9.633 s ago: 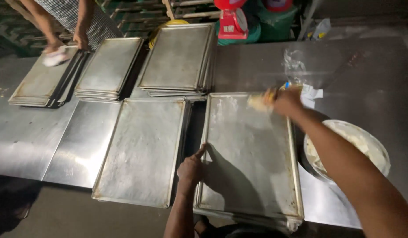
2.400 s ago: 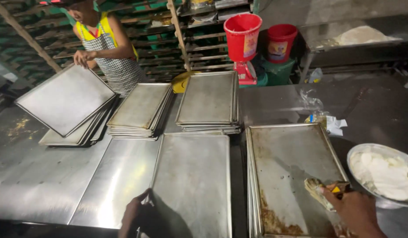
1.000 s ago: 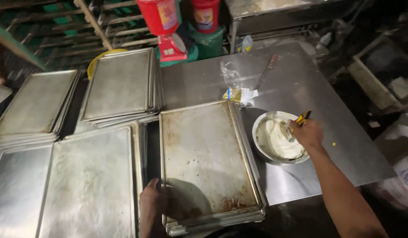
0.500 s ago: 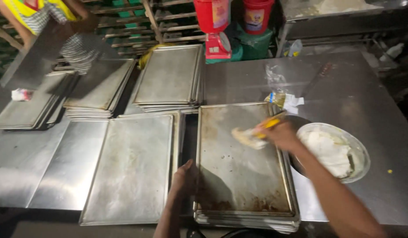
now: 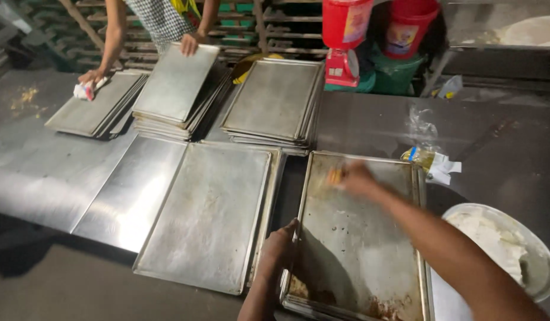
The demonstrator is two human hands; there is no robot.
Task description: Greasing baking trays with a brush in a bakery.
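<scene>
Your left hand point(image 5: 279, 249) gripping the baking tray's point(image 5: 361, 249) left rim, your right hand point(image 5: 353, 178) clutching a blurred yellowish brush point(image 5: 334, 176) on its far end, white grease bowl point(image 5: 502, 249) alongside on the desk point(image 5: 370, 125)

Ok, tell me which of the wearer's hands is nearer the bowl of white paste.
Right. The right hand is over the far end of the baking tray, beside the bowl; the left hand grips the tray's left rim, farther from the bowl.

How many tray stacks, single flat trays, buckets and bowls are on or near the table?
Tray stacks at the far side: 3
Single trays lying flat in front: 3
Red buckets: 2
Bowls: 1
Total: 9
</scene>
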